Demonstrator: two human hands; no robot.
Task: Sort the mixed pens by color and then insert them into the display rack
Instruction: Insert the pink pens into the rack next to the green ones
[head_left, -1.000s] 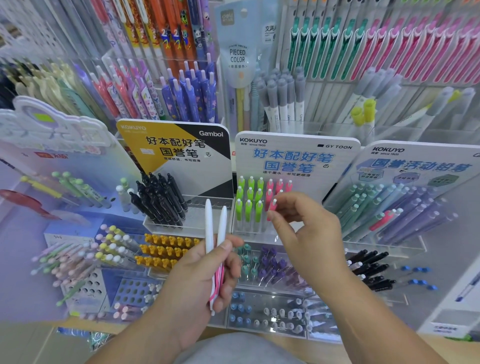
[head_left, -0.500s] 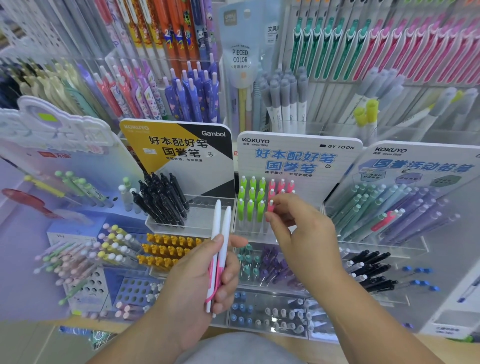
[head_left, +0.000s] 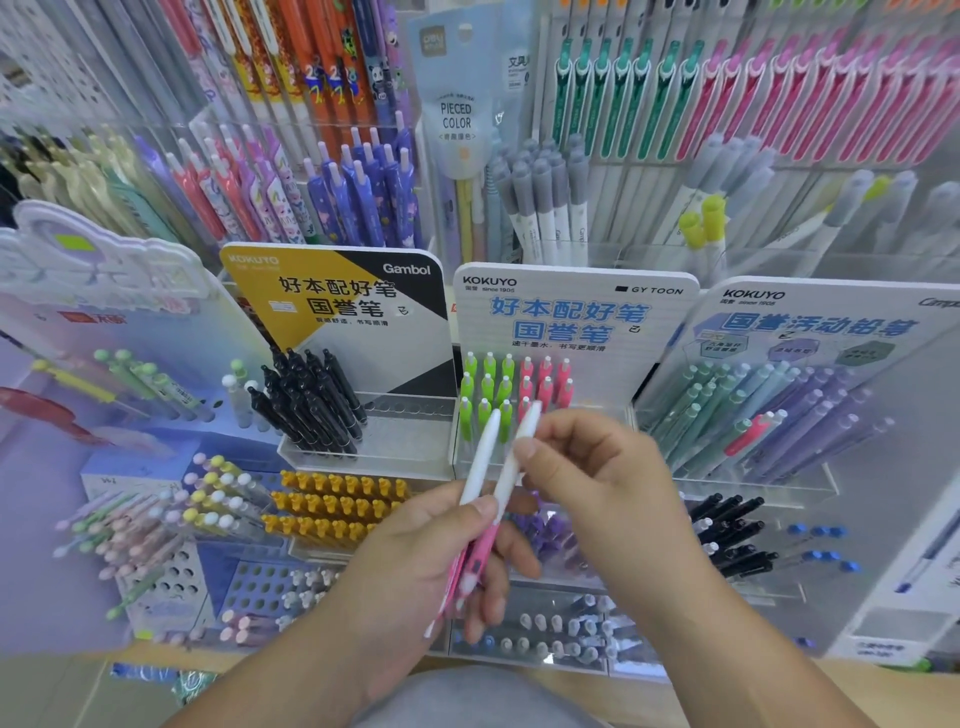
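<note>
Pens (head_left: 479, 457), two of them, with white barrels and pink lower ends, stand slightly tilted just in front of the GY TOON rack (head_left: 571, 317), and their white tips overlap its lowest row. To the left of this rack, black pens (head_left: 306, 405) lean in the Gambol rack (head_left: 363, 291). Below the GY TOON rack, a little to the left, the left hand (head_left: 415, 566) holds both pens, with the thumb pressed on them and the fingers curled around the pink parts. In the rack itself, green pens (head_left: 485, 387) fill the left holes and pink pens (head_left: 545, 384) the right ones. In front of its right half, the right hand (head_left: 602, 478) pinches the white top of the right pen (head_left: 506, 486) between thumb and forefinger. To the right of the rack stands a pencil rack (head_left: 810, 322) with green and purple pencils.
</note>
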